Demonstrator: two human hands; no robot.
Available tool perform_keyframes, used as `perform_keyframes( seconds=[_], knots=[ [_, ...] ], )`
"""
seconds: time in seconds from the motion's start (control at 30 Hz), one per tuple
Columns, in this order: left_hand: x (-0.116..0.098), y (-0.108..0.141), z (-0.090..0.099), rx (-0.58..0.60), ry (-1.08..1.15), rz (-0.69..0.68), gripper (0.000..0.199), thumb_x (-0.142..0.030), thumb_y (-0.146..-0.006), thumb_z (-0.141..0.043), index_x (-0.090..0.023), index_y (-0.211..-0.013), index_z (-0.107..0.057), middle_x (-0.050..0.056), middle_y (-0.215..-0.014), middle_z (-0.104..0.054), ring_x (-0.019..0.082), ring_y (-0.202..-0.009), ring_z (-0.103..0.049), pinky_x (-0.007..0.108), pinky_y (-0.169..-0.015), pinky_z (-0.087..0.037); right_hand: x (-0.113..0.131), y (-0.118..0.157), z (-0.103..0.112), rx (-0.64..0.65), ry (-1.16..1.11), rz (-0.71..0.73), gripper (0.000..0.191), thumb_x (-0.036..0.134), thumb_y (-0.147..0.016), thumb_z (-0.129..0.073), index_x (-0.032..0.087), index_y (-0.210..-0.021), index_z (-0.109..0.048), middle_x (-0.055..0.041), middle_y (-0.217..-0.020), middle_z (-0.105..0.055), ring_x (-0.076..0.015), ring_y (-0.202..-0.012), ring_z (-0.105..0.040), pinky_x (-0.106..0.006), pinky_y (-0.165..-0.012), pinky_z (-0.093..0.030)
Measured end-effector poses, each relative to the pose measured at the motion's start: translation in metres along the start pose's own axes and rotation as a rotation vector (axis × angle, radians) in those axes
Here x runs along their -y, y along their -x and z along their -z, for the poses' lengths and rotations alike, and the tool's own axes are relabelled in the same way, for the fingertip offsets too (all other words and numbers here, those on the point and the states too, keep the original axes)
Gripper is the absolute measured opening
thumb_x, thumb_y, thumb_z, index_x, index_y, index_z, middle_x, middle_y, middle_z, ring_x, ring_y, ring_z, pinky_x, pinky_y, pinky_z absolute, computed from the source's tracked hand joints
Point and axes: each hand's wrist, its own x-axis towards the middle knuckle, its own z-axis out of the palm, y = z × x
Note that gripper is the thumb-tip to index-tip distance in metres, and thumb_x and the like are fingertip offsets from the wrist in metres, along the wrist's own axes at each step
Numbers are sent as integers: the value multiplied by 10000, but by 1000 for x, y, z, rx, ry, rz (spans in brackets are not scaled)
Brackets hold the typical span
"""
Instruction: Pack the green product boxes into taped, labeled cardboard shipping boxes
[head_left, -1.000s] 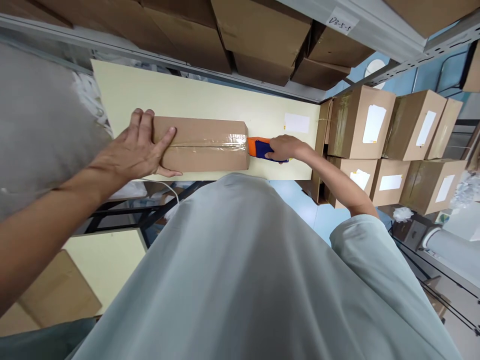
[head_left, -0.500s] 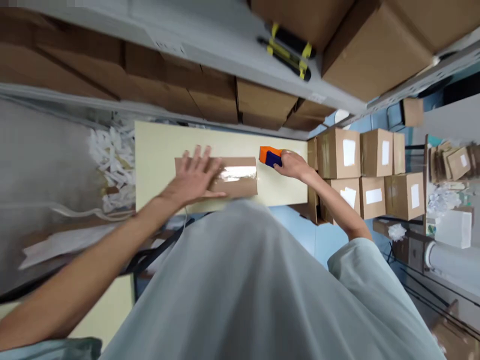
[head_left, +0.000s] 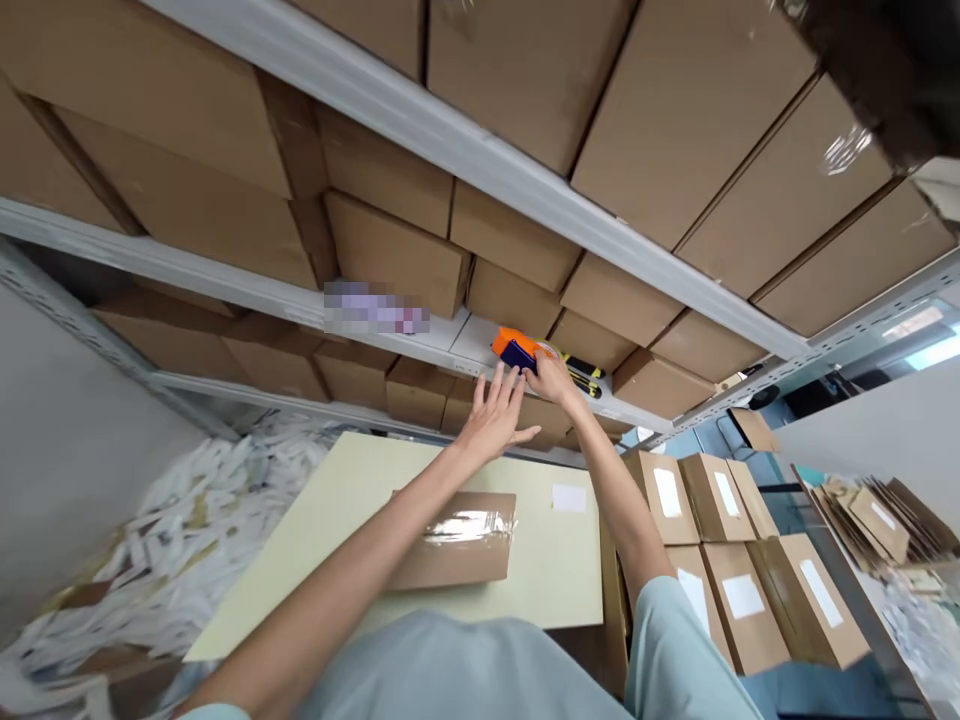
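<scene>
My right hand (head_left: 553, 380) is closed on an orange and dark blue tape dispenser (head_left: 517, 350), held at the edge of the grey metal shelf (head_left: 442, 352). Close beside it, my left hand (head_left: 495, 415) reaches over the table with its fingers spread and nothing in them. Below my arms a brown cardboard box (head_left: 465, 560), with shiny clear tape across its top, lies on the pale yellow table (head_left: 555, 570). My left forearm hides part of the box. Black and yellow utility knives (head_left: 583, 374) lie on the shelf just right of my right hand.
Rows of cardboard boxes (head_left: 525, 230) fill the shelves ahead. A white label (head_left: 568, 498) lies on the table. Labelled boxes (head_left: 731, 500) are stacked to the right. Paper scraps (head_left: 202, 510) heap on the left. Flattened cardboard (head_left: 870, 520) lies at far right.
My view has tilted up toward the shelves. My right hand has carried the tape dispenser from above the table to the shelf. My left hand has left the box and moved forward.
</scene>
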Motion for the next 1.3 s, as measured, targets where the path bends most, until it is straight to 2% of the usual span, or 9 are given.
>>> perform_keyframes(
  seconds=[0.27, 0.4, 0.53, 0.73, 0.87, 0.97, 1.1, 1.17, 1.3],
  knots=[
    [17, 50, -1, -32, -3, 66, 918, -688, -1040, -677, -88, -1730, -587, 311, -1864, -413, 512, -1803, -267, 725, -1441, -261, 25, -55, -16, 87, 45, -53, 335, 277, -1147, -595, 110, -1431, -657, -238, -1527, -773, -316, -1482, -709, -424, -1326, -467],
    [48, 113, -9, 40, 28, 221, 865, -683, -1052, -622, -92, -1684, -629, 328, -1843, -435, 526, -1792, -288, 763, -1421, -270, 20, -39, -40, -89, -7, -59, 507, 269, -1146, -500, 40, -1593, -575, -301, -1726, -593, -372, -1637, -540, -524, -1414, -351],
    [75, 207, -18, 107, 112, 504, 876, -638, -1066, -536, -55, -1720, -553, 339, -1837, -438, 526, -1781, -318, 759, -1416, -291, 13, 39, -101, -333, -210, -134, 639, 366, -1159, -423, 82, -1728, -478, -291, -1814, -486, -383, -1738, -418, -610, -1437, -321],
    [69, 306, -19, 82, 208, 897, 821, -605, -1082, -527, -96, -1726, -510, 302, -1725, -601, 427, -1646, -572, 621, -1366, -472, 41, 220, -221, -62, -518, -411, 756, 472, -1168, -402, 96, -1822, -354, -262, -1910, -355, -362, -1817, -312, -640, -1460, -325],
    [50, 298, -27, 171, 220, 981, 664, -533, -1111, -508, -131, -1632, -596, 268, -1609, -707, 392, -1472, -721, 555, -1263, -566, 64, 267, -264, 85, -654, -559, 885, 601, -1184, -378, 34, -1853, -257, -273, -1934, -287, -353, -1826, -306, -583, -1481, -315],
    [36, 274, -35, 271, 171, 994, 629, -599, -1131, -490, -135, -1512, -677, 272, -1444, -788, 448, -1347, -775, 588, -1164, -604, 67, 260, -278, 122, -649, -632, 987, 711, -1170, -394, 53, -1877, -190, -258, -1945, -264, -355, -1828, -306, -547, -1462, -359],
    [26, 251, -48, 313, 21, 1039, 923, -789, -957, -731, -47, -1500, -653, 359, -1378, -774, 549, -1236, -784, 626, -1052, -627, 64, 241, -287, 194, -601, -754, 1112, 773, -1120, -523, 42, -1872, -155, -319, -1890, -361, -416, -1732, -485, -532, -1344, -505],
    [28, 249, -54, 308, -6, 1072, 962, -783, -890, -810, -49, -1493, -660, 350, -1357, -784, 544, -1200, -790, 598, -1017, -631, 61, 239, -290, 204, -596, -769, 1049, 725, -1139, -520, 53, -1867, -175, -318, -1847, -447, -413, -1668, -571, -510, -1292, -544],
    [44, 258, -55, 306, 83, 1096, 640, -677, -997, -722, -157, -1366, -780, 216, -1195, -859, 439, -1118, -811, 488, -982, -610, 54, 245, -293, 228, -674, -723, 821, 583, -1216, -326, 114, -1876, -190, -249, -1733, -630, -331, -1559, -686, -439, -1222, -583]
  ],
)
